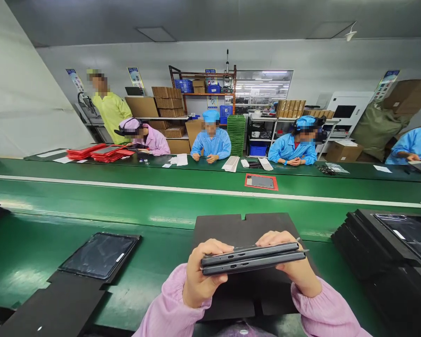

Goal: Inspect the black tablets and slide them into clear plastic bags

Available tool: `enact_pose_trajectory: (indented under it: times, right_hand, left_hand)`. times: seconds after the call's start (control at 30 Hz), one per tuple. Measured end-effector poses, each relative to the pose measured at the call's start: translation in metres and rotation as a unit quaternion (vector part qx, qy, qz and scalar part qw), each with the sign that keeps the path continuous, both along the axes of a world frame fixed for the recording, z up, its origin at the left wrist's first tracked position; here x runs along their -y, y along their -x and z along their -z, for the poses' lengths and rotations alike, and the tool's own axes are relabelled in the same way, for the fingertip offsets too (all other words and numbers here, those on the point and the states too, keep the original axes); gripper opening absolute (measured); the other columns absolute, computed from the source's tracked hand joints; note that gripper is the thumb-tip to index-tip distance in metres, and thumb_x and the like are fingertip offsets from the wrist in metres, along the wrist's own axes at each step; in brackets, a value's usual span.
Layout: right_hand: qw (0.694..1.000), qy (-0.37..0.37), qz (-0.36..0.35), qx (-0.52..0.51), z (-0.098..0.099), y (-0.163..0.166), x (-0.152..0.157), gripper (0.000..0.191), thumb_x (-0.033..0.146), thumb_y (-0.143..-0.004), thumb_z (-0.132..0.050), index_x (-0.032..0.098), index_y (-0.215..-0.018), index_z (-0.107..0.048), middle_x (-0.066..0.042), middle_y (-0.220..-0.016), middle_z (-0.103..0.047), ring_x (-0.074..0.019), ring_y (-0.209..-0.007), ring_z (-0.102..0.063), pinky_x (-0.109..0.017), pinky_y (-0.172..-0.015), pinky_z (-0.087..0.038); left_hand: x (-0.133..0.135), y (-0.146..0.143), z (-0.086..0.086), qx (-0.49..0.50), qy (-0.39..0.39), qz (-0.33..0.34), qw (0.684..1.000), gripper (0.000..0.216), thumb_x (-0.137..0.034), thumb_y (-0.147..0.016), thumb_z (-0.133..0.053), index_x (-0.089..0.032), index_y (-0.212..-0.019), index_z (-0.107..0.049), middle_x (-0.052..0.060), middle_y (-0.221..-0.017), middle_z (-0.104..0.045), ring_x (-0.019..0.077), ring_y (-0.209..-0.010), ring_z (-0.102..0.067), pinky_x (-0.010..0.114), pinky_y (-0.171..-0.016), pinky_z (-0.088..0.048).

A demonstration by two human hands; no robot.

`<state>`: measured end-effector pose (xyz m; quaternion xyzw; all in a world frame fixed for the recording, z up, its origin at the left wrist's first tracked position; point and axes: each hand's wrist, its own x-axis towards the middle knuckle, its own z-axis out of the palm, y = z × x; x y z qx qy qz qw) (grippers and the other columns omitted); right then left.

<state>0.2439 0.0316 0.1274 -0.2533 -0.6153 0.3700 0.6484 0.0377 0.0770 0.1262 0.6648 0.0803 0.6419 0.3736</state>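
Observation:
Two dark grey tablets (252,260) are stacked flat, one on the other, and held edge-on toward me. My left hand (199,276) grips their left end with the thumb over the top. My right hand (294,267) holds the right end, fingers over the top tablet. Both wrists wear pink sleeves. The stack hovers above a black foam sheet (243,227) lying on the green bench.
Another tablet on a black tray (100,255) lies at the left. A pile of black trays with a tablet on top (389,252) stands at the right. A red tray (261,181) rides the green conveyor. Several seated workers face me across it.

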Motion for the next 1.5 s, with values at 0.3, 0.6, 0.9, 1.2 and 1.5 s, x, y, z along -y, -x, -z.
enact_pose_trajectory:
  times: [0.3, 0.6, 0.9, 1.2, 1.5]
  right_hand:
    - [1.0, 0.007, -0.001, 0.005, 0.001, -0.001, 0.002, 0.026, 0.036, -0.071, -0.074, 0.029, -0.094, -0.065, -0.003, -0.087, -0.071, -0.0204, -0.082, -0.065, -0.036, -0.072, -0.053]
    - [0.999, 0.017, 0.027, 0.04, 0.002, -0.008, -0.006, 0.028, 0.045, -0.072, -0.071, 0.031, -0.095, -0.063, -0.003, -0.087, -0.07, -0.0208, -0.081, -0.065, -0.036, -0.072, -0.053]
    - [0.939, 0.164, 0.081, 0.291, 0.0, -0.013, -0.012, 0.049, 0.058, -0.078, -0.05, 0.017, -0.101, -0.062, -0.008, -0.082, -0.067, -0.0264, -0.078, -0.062, -0.041, -0.078, -0.05]
    - [0.868, 0.331, 0.091, 0.358, -0.06, 0.027, 0.008, 0.047, 0.02, -0.076, -0.049, 0.023, -0.122, -0.045, 0.007, -0.06, -0.056, -0.012, -0.048, -0.051, -0.024, -0.052, -0.043]
    - [0.908, 0.357, 0.162, 0.147, -0.031, 0.035, -0.061, 0.021, 0.029, -0.073, -0.049, 0.021, -0.093, -0.049, 0.005, -0.069, -0.054, -0.0072, -0.039, -0.047, -0.021, -0.035, -0.04]
  left_hand:
    - [0.0, 0.001, 0.007, 0.008, 0.014, 0.025, 1.0, 0.031, -0.04, -0.074, -0.068, -0.023, -0.098, -0.06, 0.006, -0.081, -0.07, 0.0192, -0.074, -0.066, 0.031, -0.065, -0.055]
    - [-0.006, -0.003, 0.01, 0.015, 0.026, 0.014, 0.999, 0.035, -0.043, -0.076, -0.066, -0.025, -0.104, -0.057, 0.005, -0.086, -0.069, 0.0198, -0.076, -0.066, 0.032, -0.066, -0.055]
    - [-0.052, -0.027, -0.001, 0.04, 0.394, -0.132, 0.909, 0.042, -0.059, -0.06, -0.068, -0.019, -0.064, -0.059, -0.002, -0.062, -0.059, 0.013, -0.061, -0.054, 0.026, -0.062, -0.046]
    - [-0.039, -0.084, 0.03, -0.046, 0.476, -0.085, 0.874, 0.045, -0.042, -0.071, -0.06, -0.02, -0.111, -0.056, 0.01, -0.135, -0.051, 0.0237, -0.129, -0.04, 0.036, -0.108, -0.027]
    - [-0.069, -0.076, -0.001, -0.046, 0.379, -0.076, 0.921, 0.029, -0.025, -0.069, -0.053, -0.019, -0.095, -0.064, 0.008, -0.107, -0.063, 0.0228, -0.105, -0.057, 0.038, -0.096, -0.04]
